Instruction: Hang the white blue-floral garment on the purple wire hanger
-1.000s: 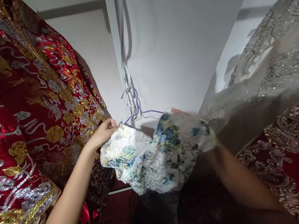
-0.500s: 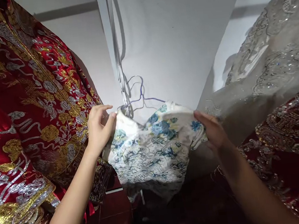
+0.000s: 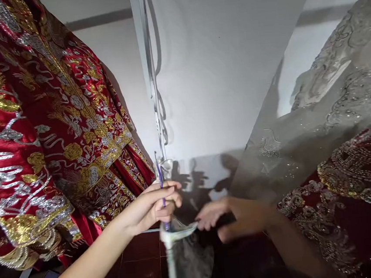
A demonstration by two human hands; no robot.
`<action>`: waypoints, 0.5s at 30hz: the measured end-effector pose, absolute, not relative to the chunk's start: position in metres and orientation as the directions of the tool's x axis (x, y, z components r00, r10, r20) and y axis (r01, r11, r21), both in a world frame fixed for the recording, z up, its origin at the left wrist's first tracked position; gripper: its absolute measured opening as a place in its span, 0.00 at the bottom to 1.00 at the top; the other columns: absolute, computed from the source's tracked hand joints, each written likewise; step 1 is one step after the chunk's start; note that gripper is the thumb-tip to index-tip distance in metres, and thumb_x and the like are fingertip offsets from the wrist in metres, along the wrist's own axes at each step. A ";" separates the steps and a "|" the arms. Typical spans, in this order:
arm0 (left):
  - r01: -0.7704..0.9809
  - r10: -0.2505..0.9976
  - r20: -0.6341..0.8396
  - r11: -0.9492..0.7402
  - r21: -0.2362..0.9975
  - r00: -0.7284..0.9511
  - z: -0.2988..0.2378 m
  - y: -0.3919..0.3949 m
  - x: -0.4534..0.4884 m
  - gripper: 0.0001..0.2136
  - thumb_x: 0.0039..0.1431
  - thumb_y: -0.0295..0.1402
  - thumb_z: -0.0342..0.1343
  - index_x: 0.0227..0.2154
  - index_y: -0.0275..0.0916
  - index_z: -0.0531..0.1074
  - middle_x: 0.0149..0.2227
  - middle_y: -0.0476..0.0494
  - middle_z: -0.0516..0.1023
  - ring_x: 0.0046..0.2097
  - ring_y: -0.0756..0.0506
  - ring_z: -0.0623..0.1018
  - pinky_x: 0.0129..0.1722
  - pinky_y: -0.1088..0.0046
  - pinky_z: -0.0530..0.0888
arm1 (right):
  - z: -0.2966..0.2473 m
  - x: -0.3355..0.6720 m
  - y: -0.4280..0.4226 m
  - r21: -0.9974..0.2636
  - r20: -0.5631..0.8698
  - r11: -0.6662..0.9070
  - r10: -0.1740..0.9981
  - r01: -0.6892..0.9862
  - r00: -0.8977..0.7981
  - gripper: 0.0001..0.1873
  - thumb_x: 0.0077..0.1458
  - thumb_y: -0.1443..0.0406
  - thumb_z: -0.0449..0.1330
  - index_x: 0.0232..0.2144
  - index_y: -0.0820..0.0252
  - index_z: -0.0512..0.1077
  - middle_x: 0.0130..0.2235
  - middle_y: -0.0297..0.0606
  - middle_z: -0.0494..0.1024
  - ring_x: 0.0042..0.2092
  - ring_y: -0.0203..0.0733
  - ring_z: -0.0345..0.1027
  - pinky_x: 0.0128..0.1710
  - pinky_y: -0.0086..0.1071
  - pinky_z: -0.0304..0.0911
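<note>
My left hand [image 3: 155, 206] is closed around the neck of a thin purple clothes hanger [image 3: 160, 176], whose hook stands up above the fingers. From the hanger, below that hand, hangs the white floral garment [image 3: 191, 261], turned nearly edge-on and in shadow, so its print hardly shows. My right hand [image 3: 234, 215], a little blurred, is to the right of the garment's neckline. Its fingers are stretched out with the thumb apart, and the fingertips are at the garment's edge; whether they touch it I cannot tell.
At the left hangs a red jacket [image 3: 71, 110] with gold and silver embroidery. A pale beaded gown [image 3: 341, 84] and a dark red beaded garment [image 3: 337, 212] are at the right. A narrow metal upright [image 3: 150, 72] runs down the white wall [image 3: 205, 76] ahead.
The floral garment was spread front-on between both hands; now it is lower and edge-on. My left hand has moved from its shoulder to the hanger, and my right hand has let go of the sleeve.
</note>
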State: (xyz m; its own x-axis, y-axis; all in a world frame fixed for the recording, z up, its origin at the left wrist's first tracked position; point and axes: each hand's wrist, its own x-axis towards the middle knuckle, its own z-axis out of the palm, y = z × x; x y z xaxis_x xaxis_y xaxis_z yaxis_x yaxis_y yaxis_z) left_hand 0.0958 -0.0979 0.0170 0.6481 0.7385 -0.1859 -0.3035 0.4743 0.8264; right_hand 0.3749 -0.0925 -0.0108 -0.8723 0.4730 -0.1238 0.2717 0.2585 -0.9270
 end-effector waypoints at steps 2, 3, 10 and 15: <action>-0.060 0.667 -0.279 0.437 0.897 0.691 0.017 -0.100 0.080 0.11 0.62 0.38 0.59 0.41 0.36 0.73 0.27 0.47 0.75 0.17 0.60 0.52 0.16 0.82 0.51 | -0.023 0.370 -0.070 -0.868 0.047 0.357 0.750 0.345 -0.659 0.24 0.61 0.55 0.59 0.58 0.52 0.70 0.58 0.44 0.73 0.56 0.48 0.70 0.56 0.43 0.67; 0.065 0.653 -0.306 0.366 0.928 0.693 0.020 -0.100 0.072 0.12 0.63 0.41 0.58 0.38 0.35 0.74 0.26 0.47 0.74 0.17 0.59 0.51 0.16 0.80 0.49 | -0.031 0.368 -0.058 -0.831 0.160 0.400 0.837 0.386 -0.524 0.26 0.62 0.54 0.59 0.60 0.49 0.67 0.62 0.44 0.69 0.60 0.50 0.66 0.58 0.45 0.65; 0.468 0.908 0.141 -0.330 0.820 0.395 0.049 -0.079 0.030 0.20 0.64 0.44 0.55 0.22 0.35 0.75 0.24 0.46 0.76 0.27 0.50 0.72 0.29 0.75 0.67 | -0.061 0.353 -0.009 -0.772 0.334 0.487 0.858 0.408 -0.391 0.25 0.61 0.50 0.58 0.55 0.53 0.73 0.58 0.45 0.74 0.60 0.57 0.66 0.57 0.49 0.65; 0.714 0.764 0.646 -0.454 0.533 0.003 0.061 -0.072 0.022 0.12 0.60 0.41 0.60 0.39 0.38 0.78 0.39 0.42 0.82 0.39 0.43 0.79 0.41 0.67 0.73 | -0.030 0.340 0.009 -0.917 0.263 0.311 0.942 0.250 -0.206 0.19 0.52 0.49 0.65 0.34 0.59 0.80 0.37 0.42 0.82 0.40 0.52 0.76 0.38 0.37 0.71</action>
